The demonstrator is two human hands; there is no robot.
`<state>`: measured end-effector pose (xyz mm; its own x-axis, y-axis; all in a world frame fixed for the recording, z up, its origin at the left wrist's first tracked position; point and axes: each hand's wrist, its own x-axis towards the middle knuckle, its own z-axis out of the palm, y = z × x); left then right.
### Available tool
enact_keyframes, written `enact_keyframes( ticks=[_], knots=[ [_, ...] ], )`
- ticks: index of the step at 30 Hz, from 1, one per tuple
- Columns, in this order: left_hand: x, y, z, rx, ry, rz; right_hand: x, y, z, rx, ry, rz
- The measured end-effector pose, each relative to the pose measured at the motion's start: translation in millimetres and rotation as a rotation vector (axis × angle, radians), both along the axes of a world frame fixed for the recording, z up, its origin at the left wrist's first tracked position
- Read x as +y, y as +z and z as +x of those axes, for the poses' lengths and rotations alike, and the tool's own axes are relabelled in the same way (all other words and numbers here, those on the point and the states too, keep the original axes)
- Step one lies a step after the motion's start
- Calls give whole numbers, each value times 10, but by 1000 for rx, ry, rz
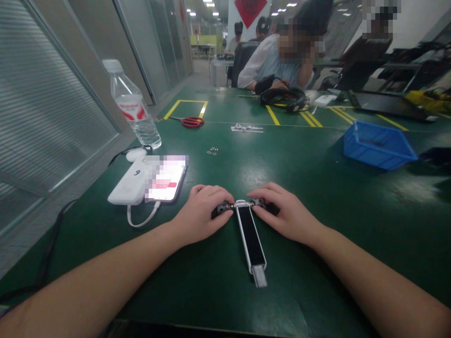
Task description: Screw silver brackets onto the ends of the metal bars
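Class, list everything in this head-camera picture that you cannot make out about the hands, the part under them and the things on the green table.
All in the head view:
1. Black end pieces of the long black-and-silver bar: mostly covered by the left hand and right hand, so whether the hands grip or only press is hidden.
2. Lit phone screen: blurred.
3. Small silver rings: too small to identify.
4. Blue plastic bin: its near wall hides any contents.

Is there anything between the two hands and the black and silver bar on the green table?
Nothing visible. The left hand and the right hand each hold one end of the cross-piece at the far end of the bar.
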<state>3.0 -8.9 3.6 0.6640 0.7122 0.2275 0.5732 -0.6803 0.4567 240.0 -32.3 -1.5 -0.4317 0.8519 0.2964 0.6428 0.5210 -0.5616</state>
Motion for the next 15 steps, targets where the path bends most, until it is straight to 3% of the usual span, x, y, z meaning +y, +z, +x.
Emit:
enact_keyframes(
  ticks=[7, 15],
  knots=[
    [14, -15, 6, -18, 36, 31, 8, -38, -12, 8, 3, 85],
    [18, -11, 7, -9, 48, 31, 6, -29, -21, 36, -49, 64]
  ],
)
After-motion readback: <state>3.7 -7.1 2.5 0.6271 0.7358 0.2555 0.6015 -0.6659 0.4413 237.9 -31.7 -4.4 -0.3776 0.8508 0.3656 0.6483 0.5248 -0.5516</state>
